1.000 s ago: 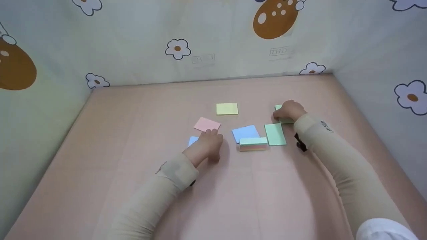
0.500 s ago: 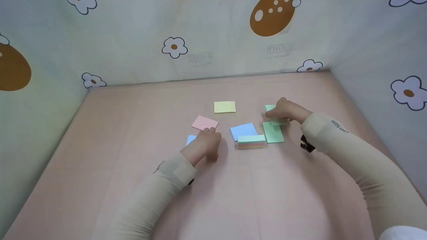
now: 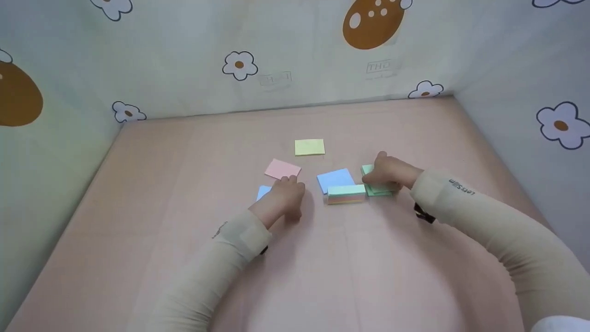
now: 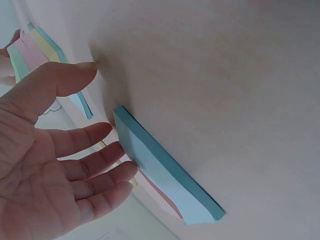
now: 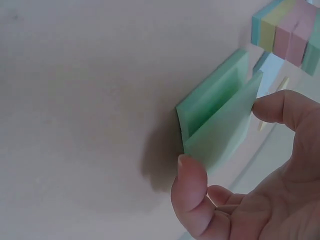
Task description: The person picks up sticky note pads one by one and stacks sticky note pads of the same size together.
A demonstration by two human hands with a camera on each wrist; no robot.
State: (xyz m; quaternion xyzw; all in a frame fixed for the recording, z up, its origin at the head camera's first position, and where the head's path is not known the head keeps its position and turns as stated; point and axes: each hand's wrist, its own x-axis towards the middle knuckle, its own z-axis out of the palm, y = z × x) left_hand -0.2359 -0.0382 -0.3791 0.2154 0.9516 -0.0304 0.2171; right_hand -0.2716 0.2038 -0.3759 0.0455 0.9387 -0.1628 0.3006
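My right hand pinches a light green sticky note pad between thumb and finger, holding it by opposite edges. Just over a second green pad on the table, the held one leans at an angle; the right wrist view shows a gap between them. To the left, my left hand has loosely bent fingers, with the thumb apart. Its fingertips are at the edge of a blue sticky note pad, which is mostly covered by the hand in the head view. A pink pad lies just beyond that hand.
Between the hands stands a multicoloured block of sticky notes, with a blue pad behind it. Farther back lies a yellow pad. Patterned fabric walls border the pinkish table at the back and sides.
My right hand has brought the green pad left and toward me, from beyond the second green pad to over it. The left hand stays at the blue pad.
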